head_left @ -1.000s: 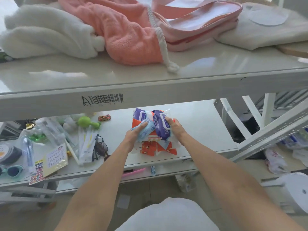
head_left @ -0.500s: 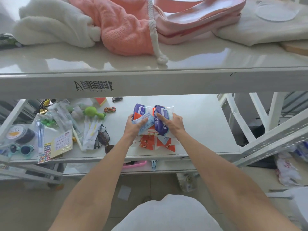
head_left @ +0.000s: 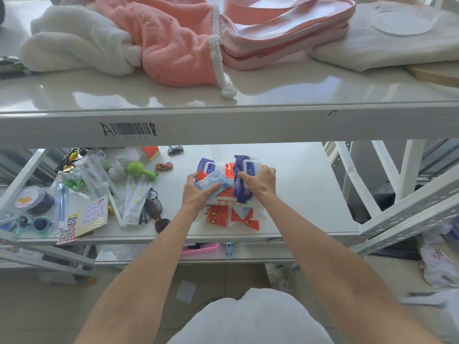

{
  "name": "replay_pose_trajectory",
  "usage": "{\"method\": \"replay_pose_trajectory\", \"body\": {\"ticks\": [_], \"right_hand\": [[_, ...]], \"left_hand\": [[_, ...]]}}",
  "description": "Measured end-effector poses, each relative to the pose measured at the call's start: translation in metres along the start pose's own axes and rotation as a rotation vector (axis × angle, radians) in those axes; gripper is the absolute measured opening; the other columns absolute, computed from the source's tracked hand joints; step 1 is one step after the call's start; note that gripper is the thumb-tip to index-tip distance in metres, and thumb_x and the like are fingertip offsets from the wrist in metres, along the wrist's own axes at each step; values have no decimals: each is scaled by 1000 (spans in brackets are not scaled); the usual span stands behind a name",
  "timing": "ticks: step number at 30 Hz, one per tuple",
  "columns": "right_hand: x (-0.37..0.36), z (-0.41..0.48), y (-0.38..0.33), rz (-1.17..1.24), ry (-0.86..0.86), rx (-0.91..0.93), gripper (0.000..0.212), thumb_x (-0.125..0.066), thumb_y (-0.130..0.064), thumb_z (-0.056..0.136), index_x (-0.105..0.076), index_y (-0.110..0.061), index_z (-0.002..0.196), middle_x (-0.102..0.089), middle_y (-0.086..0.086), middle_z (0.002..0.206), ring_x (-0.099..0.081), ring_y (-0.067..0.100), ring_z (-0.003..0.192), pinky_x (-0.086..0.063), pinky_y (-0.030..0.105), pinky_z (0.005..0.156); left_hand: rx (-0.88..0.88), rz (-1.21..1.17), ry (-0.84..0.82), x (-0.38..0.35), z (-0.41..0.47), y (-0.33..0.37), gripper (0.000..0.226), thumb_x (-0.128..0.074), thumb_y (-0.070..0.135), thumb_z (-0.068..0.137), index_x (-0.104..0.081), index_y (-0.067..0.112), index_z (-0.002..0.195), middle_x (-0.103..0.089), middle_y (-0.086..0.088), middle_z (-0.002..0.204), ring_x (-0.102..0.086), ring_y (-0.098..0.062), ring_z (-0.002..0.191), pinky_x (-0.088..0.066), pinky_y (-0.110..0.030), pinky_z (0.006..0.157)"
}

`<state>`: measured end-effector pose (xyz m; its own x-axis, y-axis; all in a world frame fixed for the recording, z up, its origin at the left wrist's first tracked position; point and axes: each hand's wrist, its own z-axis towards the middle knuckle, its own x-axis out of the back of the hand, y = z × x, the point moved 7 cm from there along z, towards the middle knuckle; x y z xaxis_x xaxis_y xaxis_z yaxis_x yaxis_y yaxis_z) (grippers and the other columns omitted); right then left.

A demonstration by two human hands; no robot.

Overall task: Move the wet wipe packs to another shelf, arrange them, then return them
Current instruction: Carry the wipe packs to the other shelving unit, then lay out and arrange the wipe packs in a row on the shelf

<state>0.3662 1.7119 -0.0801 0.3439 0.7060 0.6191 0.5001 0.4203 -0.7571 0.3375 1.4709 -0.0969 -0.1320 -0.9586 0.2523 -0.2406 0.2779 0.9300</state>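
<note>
White metal shelving [head_left: 223,125], glossy shelves, beige tiled floor [head_left: 37,314], daylight.

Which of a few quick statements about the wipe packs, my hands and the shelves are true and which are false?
1. Both hands are on the wet wipe packs. True: the left hand grips a light blue pack, the right hand a purple pack.
2. The packs sit on the top shelf. False: they are on the middle shelf.
3. A pink towel lies on the top shelf. True.
4. The glasses lie right of the packs. False: they lie to the left.
5. The green toy is in the left hand. False: it lies on the shelf, apart.
</note>
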Motion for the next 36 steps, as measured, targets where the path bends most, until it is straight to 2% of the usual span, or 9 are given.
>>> {"method": "replay_pose_trajectory", "body": {"ticks": [3,6,10,15,19,25,30,33,36], "right_hand": [[31,10,18,171,143,-37,65,-84,-47,76,-59,-7,120,-63,13,115,-66,26,95,-51,29,70],[59,21,52,177,251,-162,70,-83,-47,78,-56,-6,127,-61,16,123,-65,32,106,-56,37,85],[52,24,106,12,155,-313,72,-82,-44,81,-51,-5,133,-55,19,133,-60,37,118,-53,45,96],[32,19,115,-282,35,-273,82,-75,-58,82,-47,-6,138,-48,18,142,-46,36,133,-40,48,108],[34,17,68,-204,164,-50,66,-70,-40,89,-49,-11,144,-42,17,151,-40,35,139,-34,54,113],[0,-12,-34,-5,47,374,30,-72,-35,92,-73,-10,109,-72,8,107,-68,21,97,-56,43,92],[-56,-28,-56,-219,-259,243,69,-77,-74,68,-69,-8,82,-74,8,85,-69,22,73,-53,36,61],[-61,-27,-51,-239,-277,209,50,-83,-60,73,-63,-14,73,-74,11,90,-69,24,80,-57,39,68],[-50,-26,-47,-199,-230,201,44,-83,-51,78,-54,-19,76,-66,5,90,-61,17,78,-57,37,73]], "left_hand": [[2,55,0,3,-1,-1,85,-91,50,68,-47,28,136,-61,-6,127,-68,-18,108,-64,-34,82],[13,92,24,7,-1,-1,95,-90,64,55,-50,30,135,-61,-7,127,-68,-20,108,-64,-38,83],[48,91,48,7,3,3,100,-89,64,51,-49,30,136,-61,-7,127,-69,-20,107,-64,-38,84],[83,42,38,5,1,10,78,-85,46,77,-46,21,140,-62,-5,124,-67,-20,106,-60,-28,72],[134,45,104,10,1,10,58,-68,44,94,-47,17,141,-59,-6,121,-60,-18,101,-45,-21,61],[210,11,174,16,5,4,52,-64,47,97,-53,12,134,-60,-5,119,-60,-20,101,-46,-24,62],[440,-143,98,19,24,-16,42,-78,36,87,-68,5,112,-72,-12,110,-66,-24,84,-53,-34,70],[507,-222,-15,15,30,-17,51,-77,43,85,-68,8,121,-73,-10,114,-67,-20,82,-53,-33,67],[567,-286,-75,9,30,-16,48,-67,57,89,-66,14,110,-68,-5,99,-63,-18,83,-51,-31,65]]}}
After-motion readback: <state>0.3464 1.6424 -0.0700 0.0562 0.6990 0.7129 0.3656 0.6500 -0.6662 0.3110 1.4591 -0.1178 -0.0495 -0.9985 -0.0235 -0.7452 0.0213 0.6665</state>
